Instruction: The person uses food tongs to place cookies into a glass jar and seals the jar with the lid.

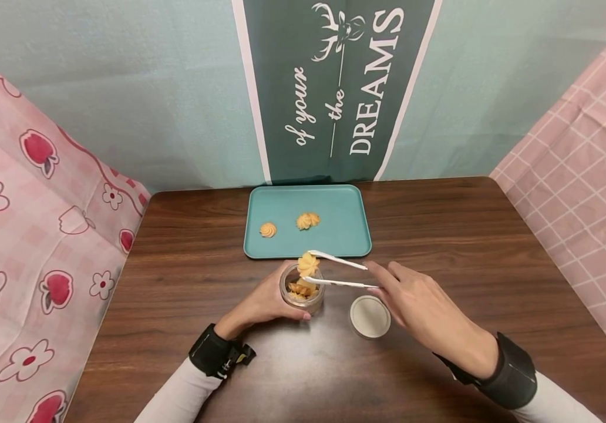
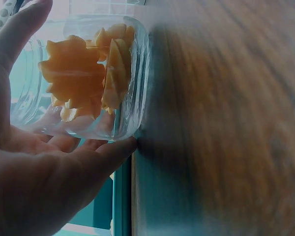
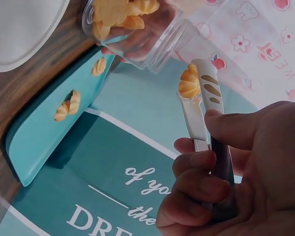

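Cookie (image 1: 308, 263) sits pinched in tongs (image 1: 339, 272) just above the jar (image 1: 302, 289), left of the right hand (image 1: 419, 305) clamping them. Left hand (image 1: 266, 302) grips the jar near the tray's (image 1: 282, 247) front edge.

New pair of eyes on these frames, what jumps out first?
First, the cookie pinched in white tongs just above the open glass jar, which the left hand grips at the table's near centre; the right hand holds the tongs. Behind the jar lies a teal tray carrying two cookies, and the jar's white lid lies on the table under the right hand.
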{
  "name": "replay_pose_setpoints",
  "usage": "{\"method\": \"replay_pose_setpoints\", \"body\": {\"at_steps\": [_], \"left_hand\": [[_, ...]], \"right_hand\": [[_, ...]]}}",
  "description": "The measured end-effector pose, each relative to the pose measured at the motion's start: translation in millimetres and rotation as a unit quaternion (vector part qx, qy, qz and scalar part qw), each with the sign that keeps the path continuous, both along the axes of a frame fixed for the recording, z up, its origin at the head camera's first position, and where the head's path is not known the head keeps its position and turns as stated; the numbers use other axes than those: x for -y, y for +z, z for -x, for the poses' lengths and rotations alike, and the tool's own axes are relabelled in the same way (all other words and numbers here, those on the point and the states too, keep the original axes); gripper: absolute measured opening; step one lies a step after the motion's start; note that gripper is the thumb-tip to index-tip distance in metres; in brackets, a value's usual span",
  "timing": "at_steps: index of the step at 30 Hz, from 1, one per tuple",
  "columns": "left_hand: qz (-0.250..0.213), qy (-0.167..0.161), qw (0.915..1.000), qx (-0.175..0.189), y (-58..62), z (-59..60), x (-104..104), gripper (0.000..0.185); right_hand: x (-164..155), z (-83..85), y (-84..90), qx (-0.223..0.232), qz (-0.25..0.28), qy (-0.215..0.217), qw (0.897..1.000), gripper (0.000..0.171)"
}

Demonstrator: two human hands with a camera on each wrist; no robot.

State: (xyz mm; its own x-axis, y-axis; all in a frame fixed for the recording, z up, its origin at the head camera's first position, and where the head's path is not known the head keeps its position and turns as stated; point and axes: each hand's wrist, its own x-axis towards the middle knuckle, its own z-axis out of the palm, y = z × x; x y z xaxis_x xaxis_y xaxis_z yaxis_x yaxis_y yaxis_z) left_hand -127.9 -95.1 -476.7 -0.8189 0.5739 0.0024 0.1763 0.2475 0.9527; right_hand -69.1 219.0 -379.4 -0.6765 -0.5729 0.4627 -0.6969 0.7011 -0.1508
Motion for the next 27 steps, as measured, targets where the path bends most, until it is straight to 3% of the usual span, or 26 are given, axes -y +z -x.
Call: {"method": "replay_pose_setpoints", "body": {"at_steps": [12, 19, 27], "left_hand": [[-0.009, -0.002, 0.9999, -0.014, 0.2, 1.1, -1, 0.092], [-0.017, -0.006, 0.9998, -0.01, -0.6, 0.7, -1, 0.093], [-0.009, -0.002, 0.9999, -0.013, -1.1, 0.0, 0, 0.095]], "right_hand": [[-2, 2.1, 5.7, 0.024, -0.001, -0.012, 1.0, 0.04], [-2, 6.7, 3.5, 0.01, 0.008, -0.014, 1.0, 0.056], [-5, 14.6, -0.8, -0.002, 0.018, -0.024, 1.0, 0.058]]}}
